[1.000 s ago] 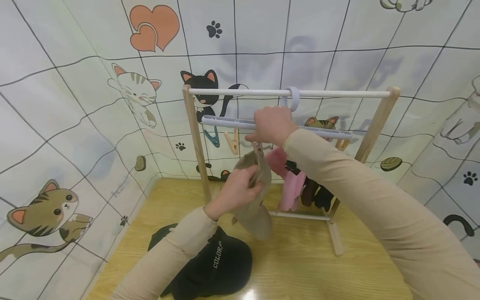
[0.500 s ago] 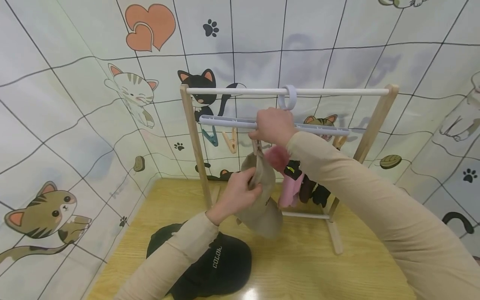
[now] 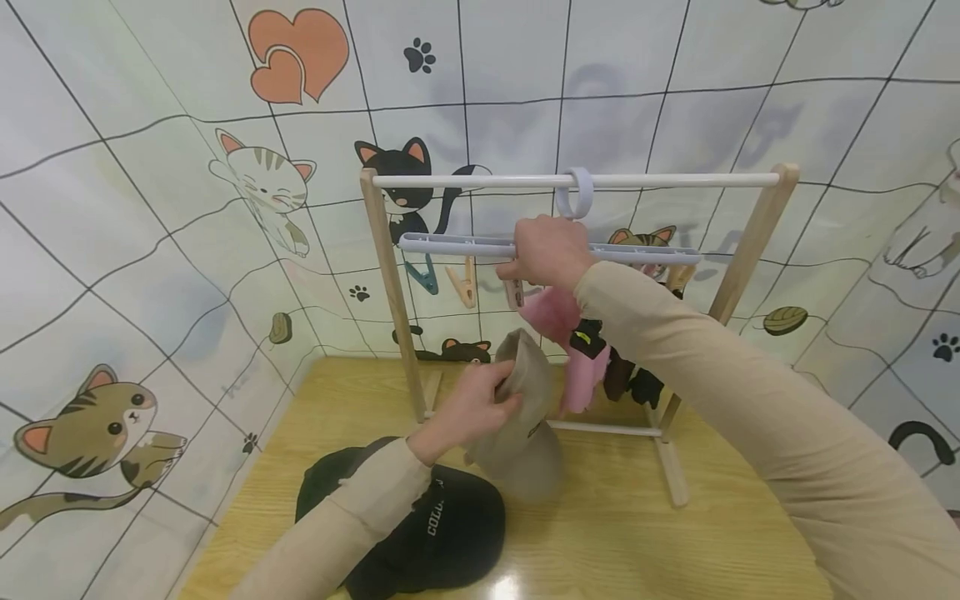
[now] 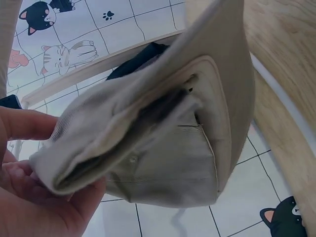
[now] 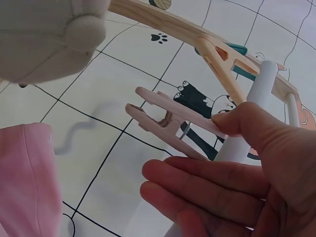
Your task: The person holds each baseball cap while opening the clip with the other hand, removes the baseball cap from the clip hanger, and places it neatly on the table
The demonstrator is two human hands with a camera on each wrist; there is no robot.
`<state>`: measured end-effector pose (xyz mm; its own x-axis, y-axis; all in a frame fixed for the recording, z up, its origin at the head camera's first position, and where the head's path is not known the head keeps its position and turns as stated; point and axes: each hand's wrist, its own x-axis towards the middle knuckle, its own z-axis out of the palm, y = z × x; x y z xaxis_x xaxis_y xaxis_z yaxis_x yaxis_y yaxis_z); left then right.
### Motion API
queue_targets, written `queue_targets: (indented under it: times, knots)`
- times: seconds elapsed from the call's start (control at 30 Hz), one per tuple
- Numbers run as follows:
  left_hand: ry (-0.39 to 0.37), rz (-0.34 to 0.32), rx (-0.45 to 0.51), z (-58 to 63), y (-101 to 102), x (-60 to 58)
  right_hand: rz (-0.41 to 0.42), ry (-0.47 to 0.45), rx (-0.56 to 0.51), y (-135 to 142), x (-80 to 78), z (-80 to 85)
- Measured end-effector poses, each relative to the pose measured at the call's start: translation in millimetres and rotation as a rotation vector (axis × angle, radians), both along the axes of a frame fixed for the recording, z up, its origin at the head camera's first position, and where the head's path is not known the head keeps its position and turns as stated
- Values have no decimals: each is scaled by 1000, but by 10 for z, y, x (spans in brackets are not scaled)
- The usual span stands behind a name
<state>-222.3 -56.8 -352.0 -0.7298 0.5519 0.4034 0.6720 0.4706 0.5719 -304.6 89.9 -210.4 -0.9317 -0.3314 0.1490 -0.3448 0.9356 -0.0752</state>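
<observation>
A beige cap (image 3: pixel 528 454) hangs from my left hand (image 3: pixel 474 404), which pinches its folded band between thumb and fingers. In the left wrist view the cap's (image 4: pixel 165 165) brim and inside show. Above it, my right hand (image 3: pixel 551 250) is at the middle of a pale lavender clip hanger (image 3: pixel 453 245). Its thumb and forefinger squeeze the handles of a pale pink clip (image 3: pixel 514 293). Seen from the right wrist, the clip's jaws are spread with nothing between them, and the cap (image 5: pixel 52 42) is apart from it.
The hanger's ring (image 3: pixel 573 194) loops over the white rail (image 3: pixel 675 181) of a wooden rack. Teal (image 3: pixel 422 275) and peach (image 3: pixel 463 283) clips hang at left. Pink cloth (image 3: pixel 583 383) and dark pieces hang at right. A black cap (image 3: pixel 457 533) lies on the wooden table (image 3: pixel 615 542).
The beige cap has come out of the pink clip and moved down with my left hand. My right hand stays at the hanger, squeezing the clip.
</observation>
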Motion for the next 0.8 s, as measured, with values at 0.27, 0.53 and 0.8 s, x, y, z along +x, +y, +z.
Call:
queue_targets:
  times: [0.27, 0.53, 0.8]
  knots:
    - [-41, 2, 25, -112, -114, 15, 9, 33, -60, -14, 8, -49]
    - [-105, 15, 29, -207, -226, 36, 8, 63, -109, -28, 9, -77]
    - [-175, 13, 47, -236, -328, 97, 38, 89, -101, -70, 26, -83]
